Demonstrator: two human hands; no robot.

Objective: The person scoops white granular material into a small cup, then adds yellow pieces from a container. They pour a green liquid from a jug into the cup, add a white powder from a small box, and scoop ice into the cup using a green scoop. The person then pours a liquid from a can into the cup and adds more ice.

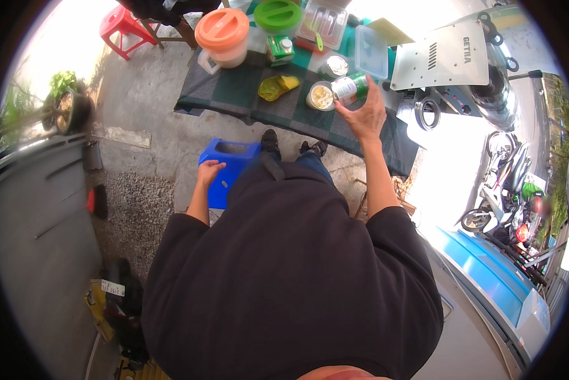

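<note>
My right hand [366,111] holds a tipped green-and-white can [347,89] by its ends, on its side over the cloth-covered table [227,90]. The can's near end is beside the rim of a clear cup [321,96] with pale, whitish contents. Just behind them is another small container with a white top [335,66]. An opened piece of avocado [278,88], its skin greenish yellow, lies left of the cup. My left hand [211,172] hangs low at the left, over a blue plastic stool [229,164], fingers partly curled; nothing shows in it.
An orange-lidded pitcher [222,38], a green-lidded container [277,16], a green carton [280,50] and clear plastic boxes [371,52] stand along the table's far side. A metal machine [440,54] is at the right. A red stool [125,31] stands beyond the table, far left.
</note>
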